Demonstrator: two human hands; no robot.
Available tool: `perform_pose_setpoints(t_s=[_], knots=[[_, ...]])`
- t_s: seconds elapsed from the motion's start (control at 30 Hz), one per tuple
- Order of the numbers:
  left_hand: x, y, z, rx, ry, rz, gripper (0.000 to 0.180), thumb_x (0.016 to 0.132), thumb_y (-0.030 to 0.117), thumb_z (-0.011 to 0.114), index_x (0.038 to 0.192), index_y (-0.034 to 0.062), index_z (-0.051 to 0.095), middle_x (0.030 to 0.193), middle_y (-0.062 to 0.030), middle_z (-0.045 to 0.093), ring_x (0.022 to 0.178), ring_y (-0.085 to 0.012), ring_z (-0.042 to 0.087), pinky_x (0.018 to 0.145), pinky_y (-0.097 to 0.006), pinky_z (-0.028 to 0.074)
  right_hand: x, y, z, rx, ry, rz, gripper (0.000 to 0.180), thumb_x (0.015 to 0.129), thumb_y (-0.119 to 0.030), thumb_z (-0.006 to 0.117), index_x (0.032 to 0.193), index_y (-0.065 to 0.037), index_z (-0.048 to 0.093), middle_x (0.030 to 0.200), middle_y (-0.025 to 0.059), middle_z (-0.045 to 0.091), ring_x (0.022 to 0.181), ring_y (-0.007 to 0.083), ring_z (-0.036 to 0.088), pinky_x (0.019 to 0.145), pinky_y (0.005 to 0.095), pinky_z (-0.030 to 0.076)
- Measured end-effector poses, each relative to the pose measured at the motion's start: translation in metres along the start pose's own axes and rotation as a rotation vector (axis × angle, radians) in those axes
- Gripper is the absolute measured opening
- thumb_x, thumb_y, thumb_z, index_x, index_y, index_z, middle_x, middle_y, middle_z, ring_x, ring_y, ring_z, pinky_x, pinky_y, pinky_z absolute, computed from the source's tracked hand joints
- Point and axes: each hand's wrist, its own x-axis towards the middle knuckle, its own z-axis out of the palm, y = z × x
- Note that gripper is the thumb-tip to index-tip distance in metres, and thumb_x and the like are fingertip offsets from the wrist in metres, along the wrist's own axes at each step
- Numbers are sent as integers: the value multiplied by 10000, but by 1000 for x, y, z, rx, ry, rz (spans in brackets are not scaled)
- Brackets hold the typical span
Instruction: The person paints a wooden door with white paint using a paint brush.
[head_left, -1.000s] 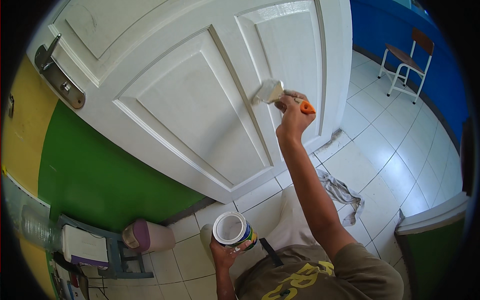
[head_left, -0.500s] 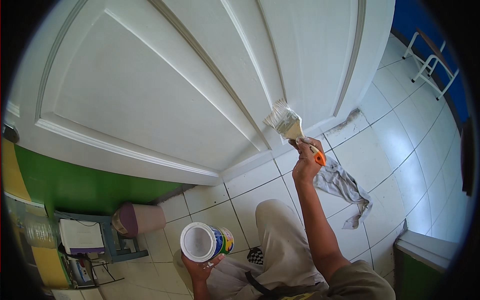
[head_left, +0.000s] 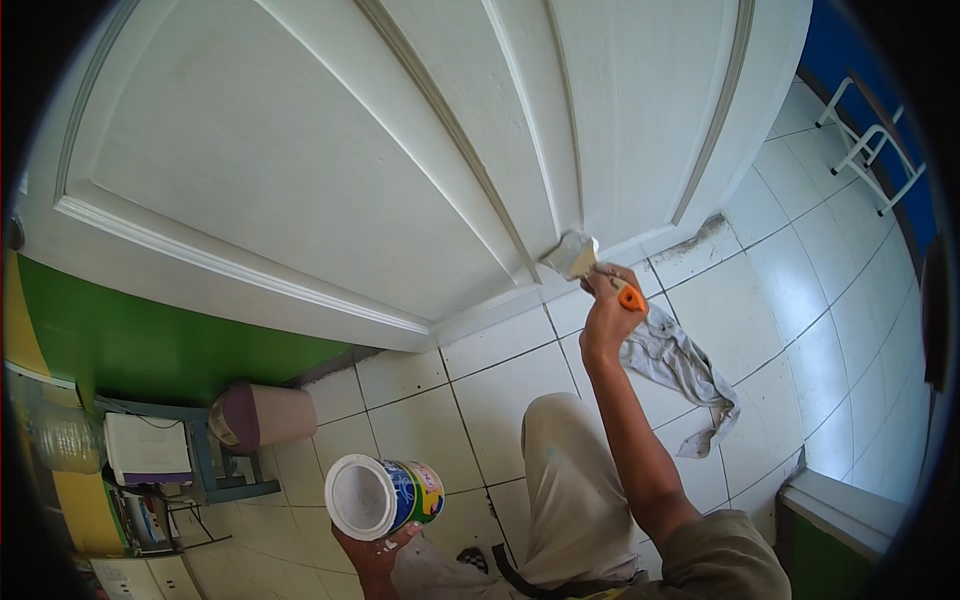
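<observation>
My right hand [head_left: 612, 308] grips the handle of a wide paintbrush [head_left: 574, 258] with an orange handle end. Its bristles meet the lower part of a white panelled door [head_left: 300, 170], close to the bottom edge. Low on the left, my left hand [head_left: 374, 552] is closed round the base of a paint can [head_left: 385, 497] with a coloured label. The can is tilted, so its white-coated inside shows; how much paint is in it I cannot tell. Beneath my right wrist a grey rag [head_left: 685, 375] lies crumpled on the tiles.
A pink and purple bin [head_left: 265, 415] stands at the left beside a grey-blue stand [head_left: 215, 465] with a white box. The wall below the door's left part is green [head_left: 150, 335]. White-legged furniture [head_left: 870, 150] stands at the far right on the white tiled floor [head_left: 740, 290].
The brush has come down from just off the door and now presses on its lower part. My left hand and the can have shifted left and slightly down.
</observation>
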Motion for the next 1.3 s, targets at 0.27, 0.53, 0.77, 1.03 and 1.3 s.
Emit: perform_pose_setpoints(t_s=[0.27, 0.53, 0.77, 1.03, 1.3], knots=[[0, -33, 39, -19, -142, -37, 898, 568, 139, 1037, 1310, -46, 567, 1219, -130, 684, 1116, -231, 683, 965, -401, 579, 5, -94, 33, 399, -327, -298, 83, 879, 73, 724, 956, 44, 711, 995, 159, 752, 886, 199, 728, 838, 315, 596], [22, -41, 84, -2, -343, 28, 789, 590, 171, 1044, 1231, -38, 635, 1131, -100, 734, 1022, -199, 715, 940, -371, 585, 34, 29, -47, 86, -260, -145, 110, 873, 74, 725, 979, 46, 736, 933, 120, 758, 870, 180, 728, 828, 303, 602], [41, -46, 124, 0, -515, 84, 778, 605, 123, 1026, 1252, -40, 626, 1153, -101, 722, 1037, -189, 703, 962, -358, 580, 42, 21, -65, -389, -174, -195, 96, 824, -22, 710, 900, 29, 738, 727, 70, 700, 677, 105, 615, 640, 273, 490], [77, -87, 176, 13, -673, 220, 753, 643, 144, 1024, 1248, -46, 618, 1177, -120, 720, 1071, -208, 702, 968, -368, 575, 59, -19, -147, -357, -39, -231, 145, 815, -8, 679, 935, 49, 738, 771, 75, 716, 702, 111, 638, 665, 269, 519], [98, -119, 204, -29, -759, 247, 847, 627, 197, 1045, 1298, -30, 582, 1222, -125, 700, 1111, -228, 687, 980, -372, 569, 46, -40, -153, -100, 25, 44, 257, 860, -34, 784, 1073, 95, 717, 912, 145, 750, 772, 180, 731, 732, 306, 614]])
